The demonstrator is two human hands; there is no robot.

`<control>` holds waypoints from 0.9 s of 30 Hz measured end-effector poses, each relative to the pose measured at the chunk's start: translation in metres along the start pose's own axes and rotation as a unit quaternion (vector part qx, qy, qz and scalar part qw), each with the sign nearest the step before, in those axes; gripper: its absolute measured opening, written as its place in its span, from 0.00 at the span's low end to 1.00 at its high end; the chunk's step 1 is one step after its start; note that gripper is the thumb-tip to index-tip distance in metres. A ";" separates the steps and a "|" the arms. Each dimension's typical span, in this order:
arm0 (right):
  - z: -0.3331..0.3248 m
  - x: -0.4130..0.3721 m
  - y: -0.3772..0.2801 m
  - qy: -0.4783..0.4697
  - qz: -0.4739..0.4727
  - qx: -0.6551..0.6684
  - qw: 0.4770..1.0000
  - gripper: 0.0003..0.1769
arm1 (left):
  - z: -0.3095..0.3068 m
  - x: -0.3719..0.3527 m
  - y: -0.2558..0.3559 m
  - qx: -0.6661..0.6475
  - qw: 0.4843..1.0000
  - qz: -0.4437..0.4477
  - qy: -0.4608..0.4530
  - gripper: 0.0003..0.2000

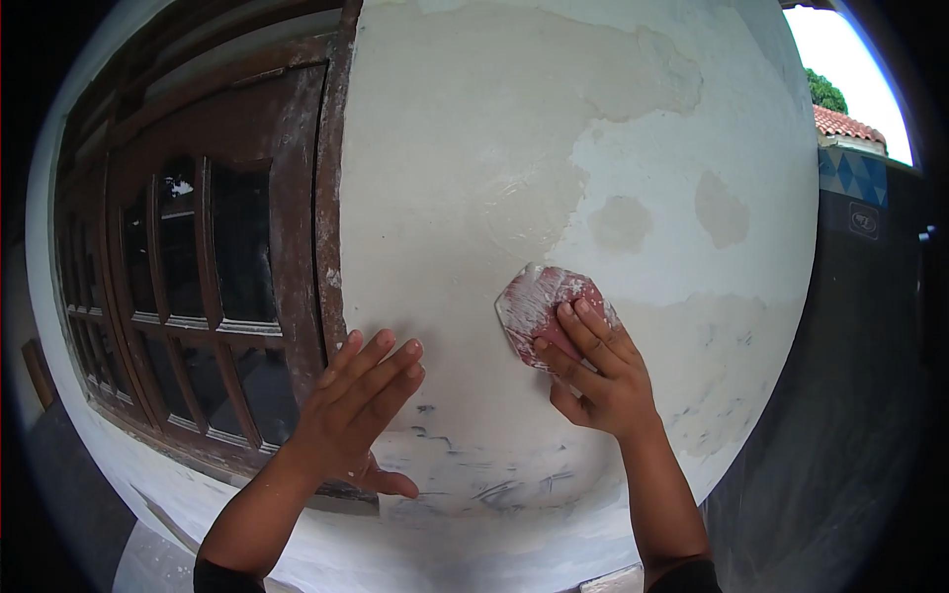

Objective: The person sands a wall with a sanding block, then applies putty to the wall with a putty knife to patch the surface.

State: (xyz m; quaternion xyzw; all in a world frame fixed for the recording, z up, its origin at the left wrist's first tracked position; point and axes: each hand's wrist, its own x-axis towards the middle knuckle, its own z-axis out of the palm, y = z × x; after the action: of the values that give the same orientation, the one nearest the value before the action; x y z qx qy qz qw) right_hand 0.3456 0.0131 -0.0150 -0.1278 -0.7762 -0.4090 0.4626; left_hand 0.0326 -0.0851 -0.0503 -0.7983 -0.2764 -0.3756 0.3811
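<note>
My right hand (601,371) holds a flat, many-sided red plate (549,306) against the wall, fingertips on its face and thumb underneath. White paste is smeared over the plate's upper left part. My left hand (366,405) is open and empty, fingers stretched out and thumb apart, close to the wall beside the window frame. Before both hands is the pale wall (445,148), with beige patches over white. Just above the plate, the beige area shows a wet-looking swirl. Dark scuff marks run across the lower wall between my arms.
A brown wooden window (198,247) with dark glass panes and white splashes on its frame fills the left side. At the right, past the wall's edge, stand a dark grey surface (840,346), a blue patterned band (853,176) and a tiled roof (845,124).
</note>
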 end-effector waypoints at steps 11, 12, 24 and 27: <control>0.010 0.016 0.000 -0.009 -0.001 0.019 1.000 0.24 | 0.004 0.010 0.006 -0.001 1.000 0.010 0.000 0.54; 0.008 -0.001 0.001 0.003 0.016 0.013 1.000 0.24 | 0.002 0.002 0.004 -0.003 1.000 0.005 -0.002 0.54; 0.020 -0.002 -0.018 0.027 0.023 0.020 0.999 0.22 | 0.001 0.008 0.001 0.013 1.000 0.007 -0.018 0.54; 0.014 -0.011 -0.015 0.052 0.037 -0.001 0.998 0.23 | -0.002 -0.004 -0.006 0.019 1.000 0.002 -0.021 0.53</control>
State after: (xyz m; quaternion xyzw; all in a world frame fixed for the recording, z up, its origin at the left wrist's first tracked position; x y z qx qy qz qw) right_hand 0.3346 0.0160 -0.0345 -0.1353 -0.7452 -0.3988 0.5171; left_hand 0.0247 -0.0844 -0.0504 -0.7991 -0.2897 -0.3523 0.3916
